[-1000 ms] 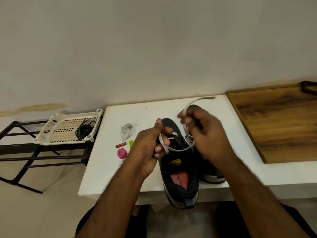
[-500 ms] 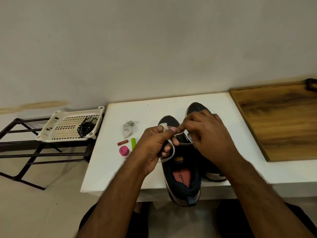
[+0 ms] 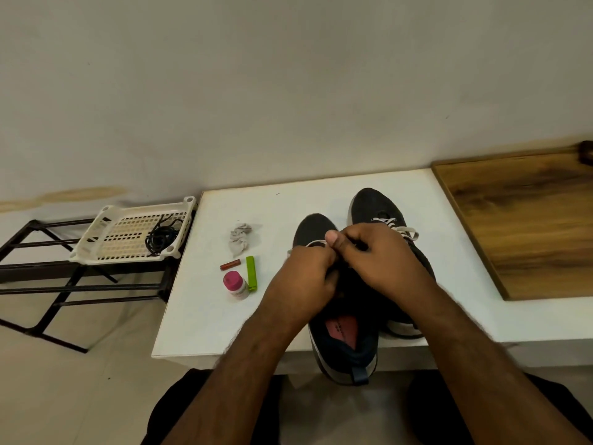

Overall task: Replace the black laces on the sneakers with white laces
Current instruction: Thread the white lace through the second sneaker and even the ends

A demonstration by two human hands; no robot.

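Note:
Two dark sneakers stand side by side on the white table (image 3: 205,316), toes toward the wall. The near sneaker (image 3: 345,345) overhangs the table's front edge, its red insole showing. My left hand (image 3: 305,277) and my right hand (image 3: 382,258) meet over its tongue, fingers curled, pinching its white lace (image 3: 313,243), of which only a short piece shows by the toe. The far sneaker (image 3: 372,205) carries a white lace (image 3: 394,226) threaded across its eyelets. The black laces (image 3: 160,237) lie coiled in the white basket (image 3: 106,236) on the left.
Left of the sneakers lie a crumpled grey wad (image 3: 240,239), a small red stick (image 3: 230,264), a green stick (image 3: 251,273) and a pink-capped bottle (image 3: 235,284). The basket rests on a black metal rack (image 3: 48,284). A wooden board (image 3: 526,220) covers the table's right end.
My right hand has come down from holding the lace end raised and closed in on my left hand over the near sneaker. The loose lace loop is now drawn in and mostly hidden.

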